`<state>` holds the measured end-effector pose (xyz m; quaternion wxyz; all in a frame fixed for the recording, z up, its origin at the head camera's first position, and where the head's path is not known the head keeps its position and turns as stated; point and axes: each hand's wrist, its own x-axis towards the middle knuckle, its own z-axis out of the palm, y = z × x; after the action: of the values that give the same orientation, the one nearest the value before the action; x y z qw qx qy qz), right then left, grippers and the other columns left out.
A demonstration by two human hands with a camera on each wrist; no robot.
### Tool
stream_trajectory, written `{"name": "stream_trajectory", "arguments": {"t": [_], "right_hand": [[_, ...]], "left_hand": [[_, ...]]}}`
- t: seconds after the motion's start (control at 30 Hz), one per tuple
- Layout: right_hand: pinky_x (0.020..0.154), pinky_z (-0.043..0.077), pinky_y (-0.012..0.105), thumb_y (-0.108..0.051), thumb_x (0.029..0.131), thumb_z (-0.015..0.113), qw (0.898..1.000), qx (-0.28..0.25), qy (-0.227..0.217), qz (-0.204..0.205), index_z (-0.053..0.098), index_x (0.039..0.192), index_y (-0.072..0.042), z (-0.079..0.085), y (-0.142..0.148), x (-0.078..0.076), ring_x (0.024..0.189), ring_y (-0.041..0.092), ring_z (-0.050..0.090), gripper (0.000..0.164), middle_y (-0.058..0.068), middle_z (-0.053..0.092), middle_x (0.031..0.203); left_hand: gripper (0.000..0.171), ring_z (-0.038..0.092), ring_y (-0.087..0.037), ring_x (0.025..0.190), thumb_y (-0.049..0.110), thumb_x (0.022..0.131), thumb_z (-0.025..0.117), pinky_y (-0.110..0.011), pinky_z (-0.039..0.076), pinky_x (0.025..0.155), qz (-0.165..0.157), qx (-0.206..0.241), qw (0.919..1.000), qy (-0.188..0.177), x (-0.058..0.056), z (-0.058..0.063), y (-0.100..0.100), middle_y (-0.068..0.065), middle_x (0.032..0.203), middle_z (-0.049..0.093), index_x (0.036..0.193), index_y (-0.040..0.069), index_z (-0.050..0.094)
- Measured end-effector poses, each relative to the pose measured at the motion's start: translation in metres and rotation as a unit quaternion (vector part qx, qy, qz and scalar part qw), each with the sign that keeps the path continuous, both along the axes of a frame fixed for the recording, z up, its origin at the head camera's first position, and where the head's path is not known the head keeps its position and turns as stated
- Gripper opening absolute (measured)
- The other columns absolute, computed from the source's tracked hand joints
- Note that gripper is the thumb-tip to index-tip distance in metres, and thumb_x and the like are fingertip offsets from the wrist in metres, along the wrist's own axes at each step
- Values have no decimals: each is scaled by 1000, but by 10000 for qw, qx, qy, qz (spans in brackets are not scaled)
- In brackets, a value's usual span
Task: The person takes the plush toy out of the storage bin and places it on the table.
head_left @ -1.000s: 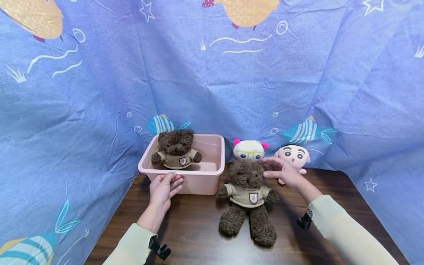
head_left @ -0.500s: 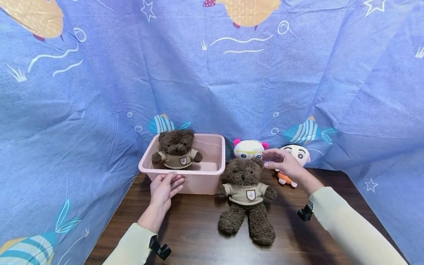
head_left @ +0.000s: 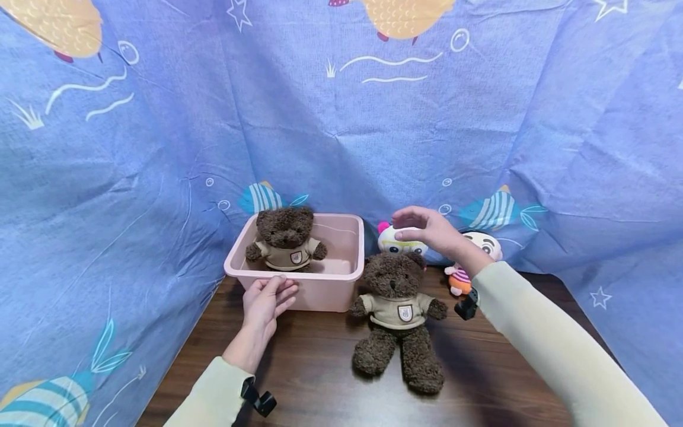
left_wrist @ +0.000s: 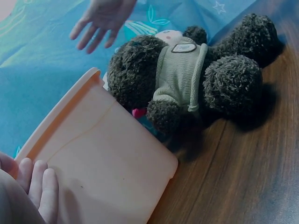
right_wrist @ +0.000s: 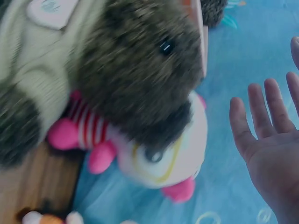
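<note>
My left hand (head_left: 262, 303) pinches the front rim of a pink plastic bin (head_left: 325, 292), thumb on top and fingers against the outer wall. Inside the bin sits a brown teddy bear (head_left: 285, 234) in a beige sweater. A second brown teddy bear (head_left: 397, 311), dressed alike, sits on the table right of the bin. Above its head my right hand (head_left: 434, 230) hovers with nothing in it, fingers spread in the right wrist view. It partly covers a white plush toy with pink ears (right_wrist: 194, 135) and yellow glasses, which stands behind that bear.
A plush boy doll (head_left: 460, 279) in striped shirt and orange shorts stands at the back right, partly behind my right forearm. Blue fish-patterned cloth (head_left: 341, 160) encloses the dark wooden table (head_left: 315, 362) at the back and sides.
My right hand has left the side of the nearer bear's head, moving up and left over the white plush toy. That bear shifted slightly left at first. My left hand stays on the rim.
</note>
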<state>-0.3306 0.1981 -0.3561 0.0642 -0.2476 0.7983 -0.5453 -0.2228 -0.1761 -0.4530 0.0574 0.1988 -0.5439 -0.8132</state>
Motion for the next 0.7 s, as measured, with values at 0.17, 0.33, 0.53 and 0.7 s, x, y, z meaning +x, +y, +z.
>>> {"name": "stream_trajectory", "arguments": {"t": [0.17,0.33,0.53,0.7], "right_hand": [[104,55,39,-16,89,80,9995,291,51,131,61,134,-3,11,-36,-18,123,32,64,50,19,67,132],[100,57,46,-16,89,81,9986,446,102,265,63,131,-5,21,-78,-36,121,31,65,47,16,67,131],[94,59,48,-18,88,81,9966,668,247,407,65,129,-9,31,-126,-53,117,27,67,45,12,67,129],[90,60,43,-20,89,82,9942,842,286,612,64,130,-7,30,-158,-61,116,28,66,47,17,66,130]], "left_hand": [[18,78,-13,79,10,95,64,-30,65,69,-21,12,10000,-17,-2,-2,-1,0,81,78,105,8,50],[17,78,-13,78,10,95,65,-30,64,67,-16,-18,10000,-25,-3,-4,-2,0,81,78,104,8,50],[18,78,-14,79,11,95,65,-33,65,71,-59,-45,10000,18,-5,-2,-3,0,81,78,105,8,50],[16,78,-14,79,9,96,64,-32,65,69,-73,-11,10000,7,-5,-1,-2,0,81,78,106,7,51]]}}
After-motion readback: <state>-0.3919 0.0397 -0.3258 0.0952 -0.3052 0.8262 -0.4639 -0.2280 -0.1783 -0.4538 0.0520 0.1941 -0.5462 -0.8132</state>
